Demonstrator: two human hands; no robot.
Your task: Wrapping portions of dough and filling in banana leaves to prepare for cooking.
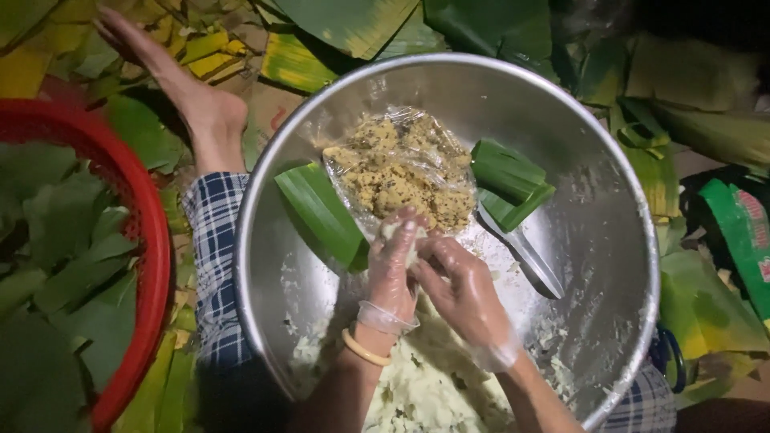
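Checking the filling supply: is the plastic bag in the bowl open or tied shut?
Open: the plastic bag lies spread in the metal bowl, its crumbly yellow filling exposed.

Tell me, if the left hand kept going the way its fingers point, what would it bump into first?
Probably the clear plastic bag of yellow crumbly filling: the left hand points up the picture, right at its near edge. Depth is hard to judge.
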